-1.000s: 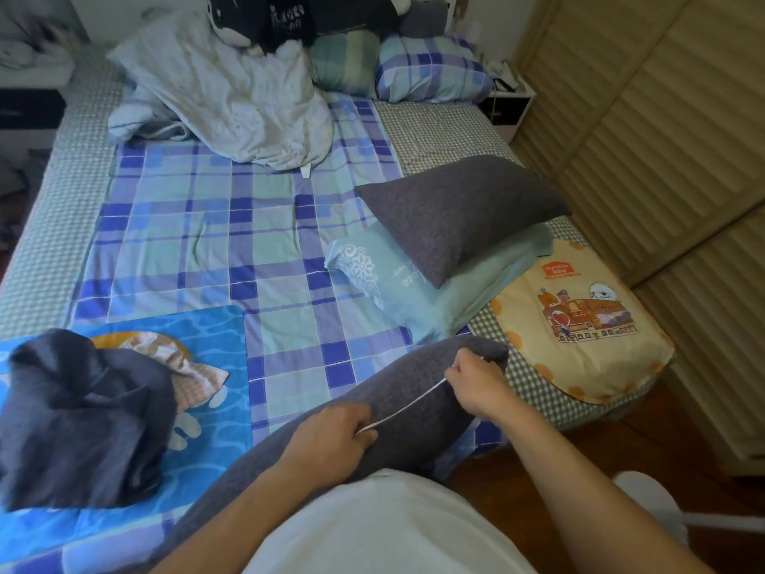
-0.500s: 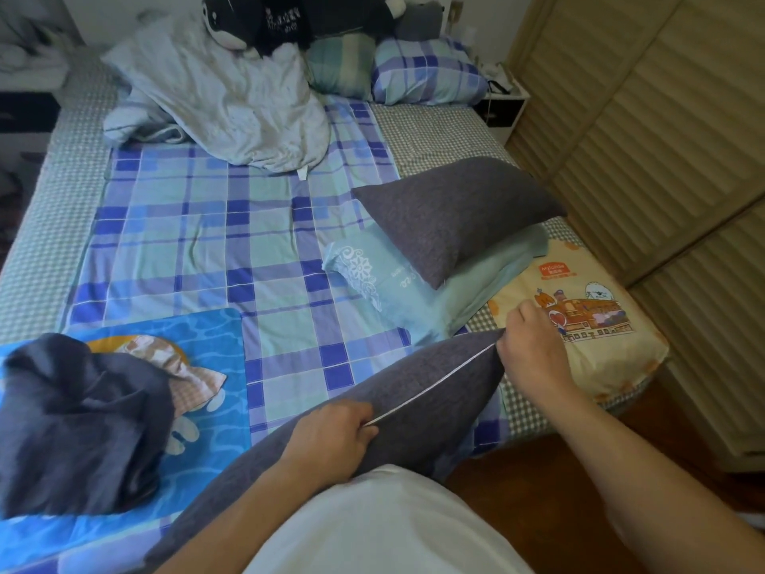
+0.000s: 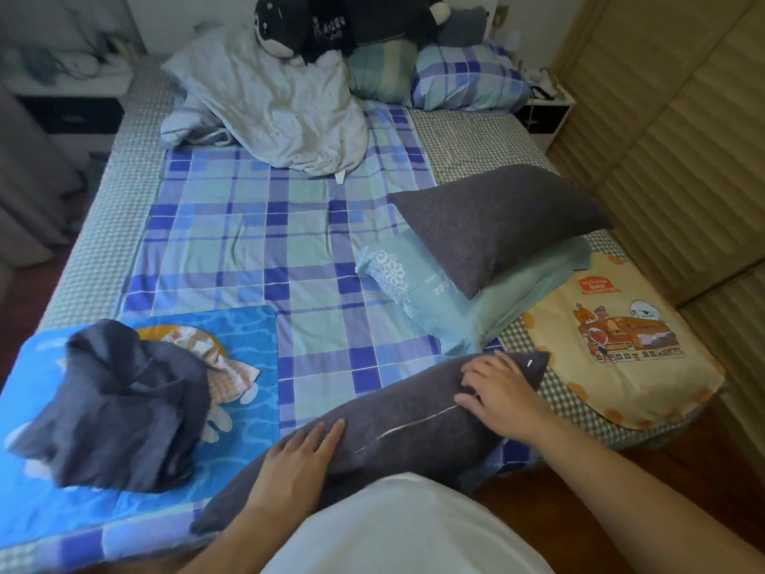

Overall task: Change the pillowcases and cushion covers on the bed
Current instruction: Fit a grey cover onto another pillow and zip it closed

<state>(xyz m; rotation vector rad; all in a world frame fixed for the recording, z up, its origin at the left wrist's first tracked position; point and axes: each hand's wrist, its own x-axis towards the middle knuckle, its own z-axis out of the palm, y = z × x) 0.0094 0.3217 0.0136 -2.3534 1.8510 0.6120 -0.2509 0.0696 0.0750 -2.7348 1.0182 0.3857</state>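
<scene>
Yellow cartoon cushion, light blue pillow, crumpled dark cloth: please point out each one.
yellow cartoon cushion [image 3: 612, 325], head view, on its printed picture.
light blue pillow [image 3: 418, 283], head view, on its patterned end.
crumpled dark cloth [image 3: 120, 403], head view, on its middle folds.

I can't see the near edge of the grey pillow [image 3: 397, 428]: my white shirt [image 3: 397, 528] covers it, and my left hand [image 3: 298, 461] and right hand [image 3: 496, 395] lie flat over parts of its top. The blue cushion [image 3: 248, 337] runs off the left edge, with a dark bundle of cloth [image 3: 120, 408] hiding most of its printed picture. The teal pillow [image 3: 439, 300] is half buried under a second grey pillow [image 3: 501, 221]. The plush toy [image 3: 314, 26] is cut off at the top. The shelf [image 3: 70, 72] at the far left is too blurred for me to tell what sits on it.
</scene>
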